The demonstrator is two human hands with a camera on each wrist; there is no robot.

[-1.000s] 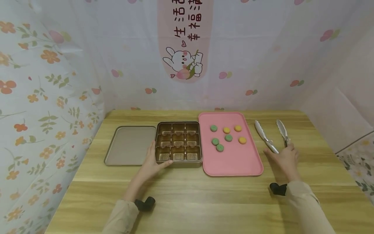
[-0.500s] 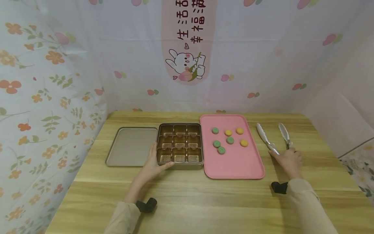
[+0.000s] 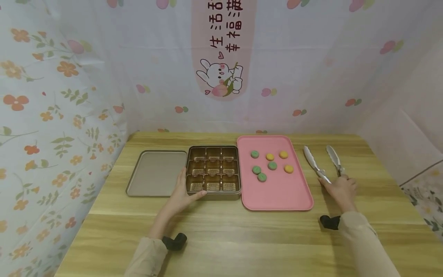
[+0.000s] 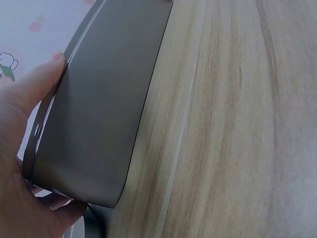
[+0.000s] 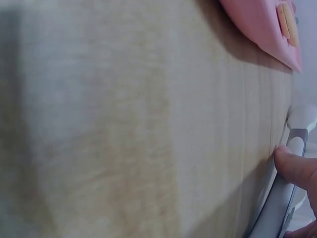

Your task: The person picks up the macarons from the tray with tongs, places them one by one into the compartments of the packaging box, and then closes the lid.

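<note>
My left hand (image 3: 180, 197) holds the near left corner of a brown metal box (image 3: 211, 196), thumb along its front rim and fingers at its left side. The box has a gold insert divided into square compartments. The left wrist view shows the thumb on the rim and fingertips under the corner. At the right, my right hand (image 3: 342, 190) grips metal tongs (image 3: 314, 164) by the handles; their scalloped white tips point away from me and stand apart. In the right wrist view the thumb presses on a tongs arm (image 5: 275, 203).
A pink tray (image 3: 277, 196) adjoins the box on its right, carrying several small round green macarons (image 3: 272, 166) and yellow macarons (image 3: 288, 169). A flat metal lid (image 3: 155, 173) lies left of the box. Printed cloth (image 3: 155, 65) hangs behind the wooden table (image 3: 242, 242).
The tongs' arms have come slightly closer together in my right hand. My left hand stays at the box corner. The head view has shifted a little.
</note>
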